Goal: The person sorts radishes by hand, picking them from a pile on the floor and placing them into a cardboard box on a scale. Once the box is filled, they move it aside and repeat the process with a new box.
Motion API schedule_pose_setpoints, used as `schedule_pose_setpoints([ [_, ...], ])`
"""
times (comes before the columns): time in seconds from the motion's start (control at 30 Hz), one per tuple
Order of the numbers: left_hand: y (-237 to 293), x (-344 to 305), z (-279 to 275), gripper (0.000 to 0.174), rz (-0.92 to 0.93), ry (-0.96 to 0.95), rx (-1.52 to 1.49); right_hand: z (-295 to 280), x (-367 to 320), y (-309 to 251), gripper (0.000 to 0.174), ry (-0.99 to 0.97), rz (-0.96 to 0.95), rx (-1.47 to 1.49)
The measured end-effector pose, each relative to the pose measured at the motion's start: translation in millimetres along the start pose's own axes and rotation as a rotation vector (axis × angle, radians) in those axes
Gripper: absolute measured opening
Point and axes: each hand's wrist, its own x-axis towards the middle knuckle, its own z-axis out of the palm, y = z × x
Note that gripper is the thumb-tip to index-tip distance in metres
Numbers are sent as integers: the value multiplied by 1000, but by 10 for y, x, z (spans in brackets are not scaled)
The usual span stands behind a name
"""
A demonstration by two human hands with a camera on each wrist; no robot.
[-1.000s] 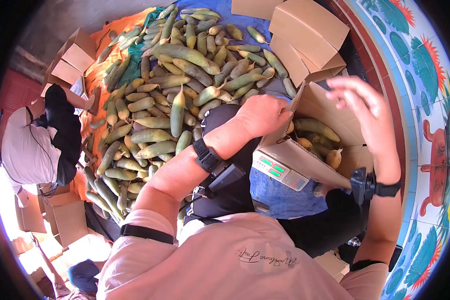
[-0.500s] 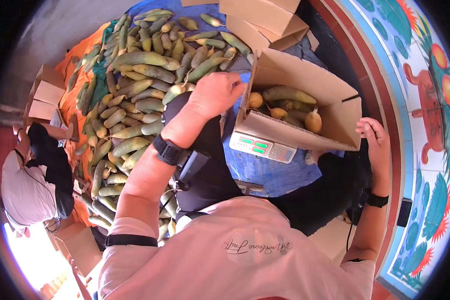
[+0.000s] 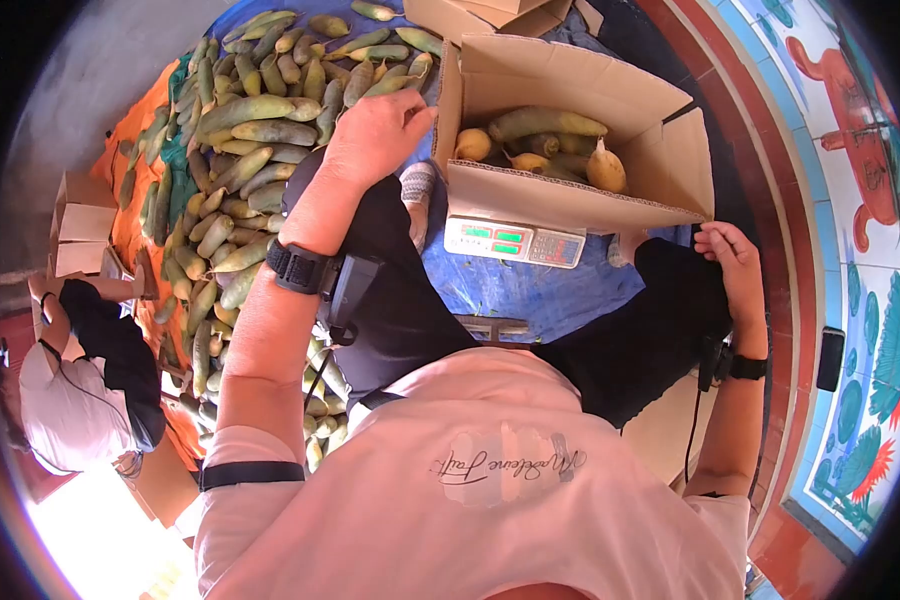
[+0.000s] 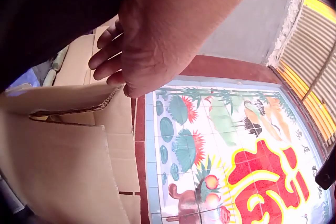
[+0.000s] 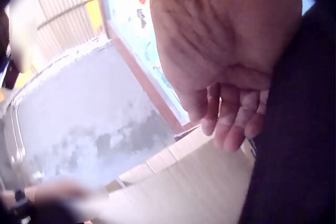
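A cardboard box (image 3: 570,198) holding several green and yellowish gourd-like vegetables (image 3: 548,124) stands above a scale (image 3: 513,242) with lit green displays. My left hand (image 3: 378,138) hangs beside its left side, fingers loosely bent and holding nothing. In the left wrist view, the left hand (image 4: 152,50) is over the edge of the box (image 4: 58,155). The right hand (image 3: 738,268) is by the box's near right corner, fingers loosely bent. The right wrist view shows the right hand (image 5: 226,66) against the cardboard (image 5: 194,182); whether it touches, I cannot tell.
A large pile of similar vegetables (image 3: 235,190) lies at left on orange, teal and blue sheets. Another person (image 3: 85,390) is at far left. More cardboard boxes (image 3: 85,220) stand at left and at the top. A tiled mural (image 3: 860,330) borders the right side.
My right hand has come down from over the box to its near right corner. The left hand has moved off the box's left edge. The head view has shifted, with the box higher in it.
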Motion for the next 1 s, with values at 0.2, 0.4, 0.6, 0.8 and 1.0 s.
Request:
schedule_pose_setpoints([
  [0.2, 20, 14, -4, 22, 25, -14, 12, 39, -31, -19, 20, -4, 14, -7],
  [0.4, 36, 12, 2, 22, 40, -19, 31, 50, -37, 22, 20, 7, -24, -33],
  [0.6, 69, -1, 2, 22, 42, -22, 37, 71, -39, 24, 19, 2, -21, -27],
  [0.8, 89, -103, 24, 21, 53, -22, 29, 81, -83, 22, 19, -22, -17, -42],
  [1.0, 104, -8, 2, 20, 65, -11, 17, 140, 110, -283, 18, -78, 27, 3],
])
